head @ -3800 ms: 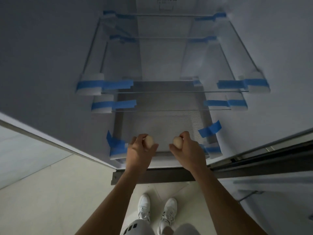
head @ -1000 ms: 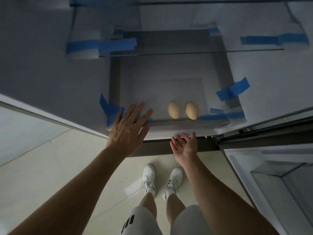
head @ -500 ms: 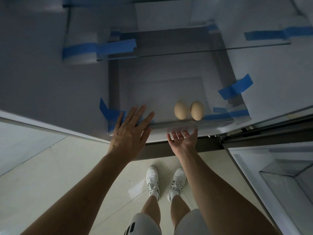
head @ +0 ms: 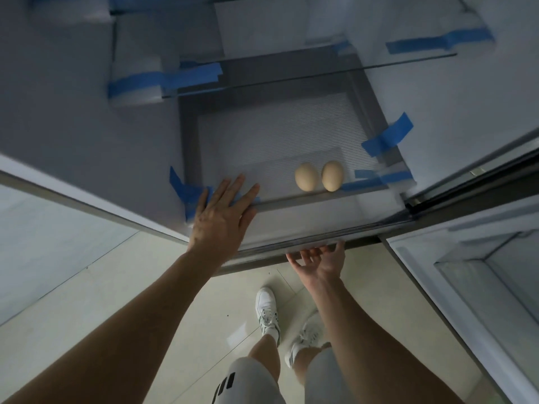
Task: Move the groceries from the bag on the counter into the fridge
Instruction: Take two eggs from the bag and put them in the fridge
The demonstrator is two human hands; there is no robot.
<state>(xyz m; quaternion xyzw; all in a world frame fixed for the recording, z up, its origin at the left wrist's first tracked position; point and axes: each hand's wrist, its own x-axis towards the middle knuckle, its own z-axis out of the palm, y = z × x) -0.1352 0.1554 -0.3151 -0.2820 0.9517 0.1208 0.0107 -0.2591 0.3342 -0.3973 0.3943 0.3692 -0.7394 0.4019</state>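
Just inside the front of the fridge drawer point(head: 262, 132), the two eggs point(head: 305, 176) I carried now lie free, my left hand point(head: 223, 217) and right hand point(head: 320, 262) both spread empty for the next load

Egg point(head: 306, 176) and second egg point(head: 332, 175) both showing plain pale beige. Tape strips point(head: 388, 135) showing blue on whitish-grey fridge walls point(head: 73, 112). Drawer floor point(head: 277, 132) showing grey, finely ribbed. I'm wearing white sneakers point(head: 266, 304) and pale shorts point(head: 250, 374) carrying black stripes. Floor tiles point(head: 116, 287) looking cream.
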